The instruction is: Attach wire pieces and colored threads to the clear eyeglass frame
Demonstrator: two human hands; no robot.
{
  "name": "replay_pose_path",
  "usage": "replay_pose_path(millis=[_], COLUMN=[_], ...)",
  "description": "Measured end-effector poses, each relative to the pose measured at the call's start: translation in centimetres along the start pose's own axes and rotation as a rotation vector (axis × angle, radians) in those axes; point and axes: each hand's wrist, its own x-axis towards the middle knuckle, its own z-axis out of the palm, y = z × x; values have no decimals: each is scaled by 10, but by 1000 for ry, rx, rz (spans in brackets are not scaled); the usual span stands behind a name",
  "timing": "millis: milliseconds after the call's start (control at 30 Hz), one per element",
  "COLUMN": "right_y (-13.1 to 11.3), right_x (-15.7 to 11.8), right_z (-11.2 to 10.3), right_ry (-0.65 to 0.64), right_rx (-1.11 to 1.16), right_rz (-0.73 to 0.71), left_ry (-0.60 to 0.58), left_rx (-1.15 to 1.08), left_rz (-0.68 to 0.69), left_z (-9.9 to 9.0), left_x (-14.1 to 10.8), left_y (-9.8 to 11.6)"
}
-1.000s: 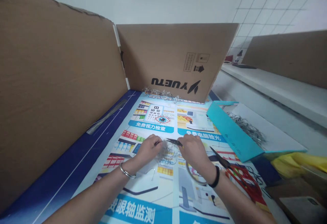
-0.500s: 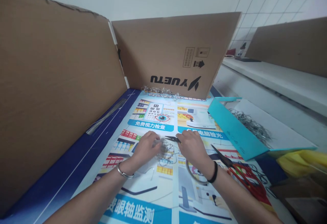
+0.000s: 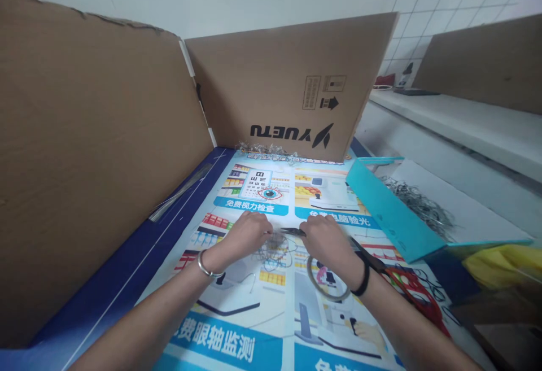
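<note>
My right hand (image 3: pixel 324 238) is closed around needle-nose pliers (image 3: pixel 293 231), whose dark jaws point left. Fingers pinched together, my left hand (image 3: pixel 249 234) meets the pliers' tip; what it pinches is too small and blurred to make out. Just below both hands lies a loose tangle of thin wire (image 3: pixel 275 251) on the printed sheet (image 3: pixel 271 331). A grey ring (image 3: pixel 311 280), like a roll of tape, sits under my right wrist. Red-handled scissors (image 3: pixel 376 263) lie partly hidden behind my right forearm.
At the right, a turquoise box (image 3: pixel 393 224) holds a heap of cut wire (image 3: pixel 419 204). Cardboard panels (image 3: pixel 271 88) stand at the back and left. More wire scraps (image 3: pixel 271 149) lie along the back panel. Clear strips (image 3: pixel 180 193) lie at left; yellow material (image 3: pixel 503 266) at right.
My left hand has closed its fingers and come up to the pliers' tip. The right hand with the pliers has shifted slightly right, and the view has moved a little.
</note>
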Motion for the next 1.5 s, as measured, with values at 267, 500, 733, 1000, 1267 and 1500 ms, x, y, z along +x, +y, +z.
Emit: replay_pose_path(millis=[267,500,733,1000,1267,1500], right_y=[5,10,13,22,12,2], right_x=[1,2,1,6,4,5], right_z=[3,4,1,4,-7,-12], right_ry=[-4,-37,1,50,-55,-93], right_rx=[-2,-24,-59,-90,60,41], right_rz=[-1,-3,19,16,9,25], left_ry=[-75,-67,-45,29,81,133], left_rx=[192,136,-82,-338,-578,-683], left_rz=[120,108,-10,-109,-260,-280], left_z=[12,17,14,7,16,13], left_x=[9,0,1,5,6,7], left_y=[-5,-9,-17,-29,-32,-23])
